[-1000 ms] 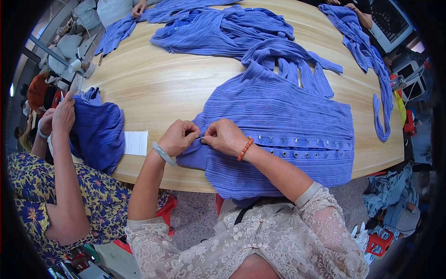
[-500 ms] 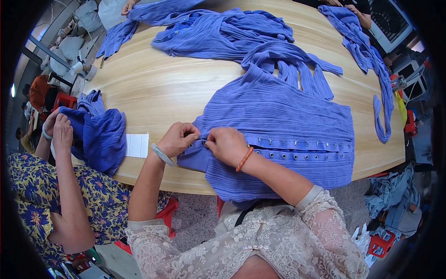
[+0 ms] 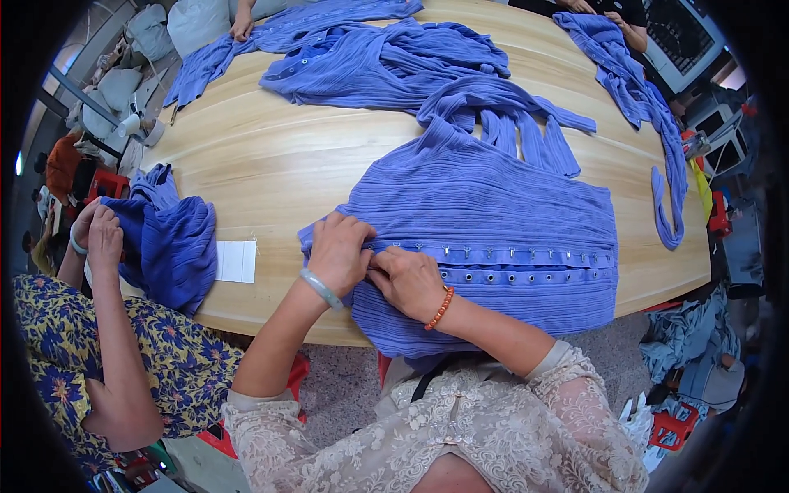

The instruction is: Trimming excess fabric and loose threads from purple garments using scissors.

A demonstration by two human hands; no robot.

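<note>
Head view: ribbed blue top [image 3: 485, 197] spread on the wood-grain table [image 3: 279, 148], my left hand [image 3: 335, 248] and right hand [image 3: 413, 283] pinching its hook-studded placket [image 3: 538, 256]. Probably light, soft, stretchy; I'd grip the placket, not the ribbing.

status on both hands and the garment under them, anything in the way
Left hand, right hand close together on left end of blue ribbed garment, grip unclear. Hook row, eyelet row exposed to their right. White paper lies left, apart; nothing seen obstructing.
</note>
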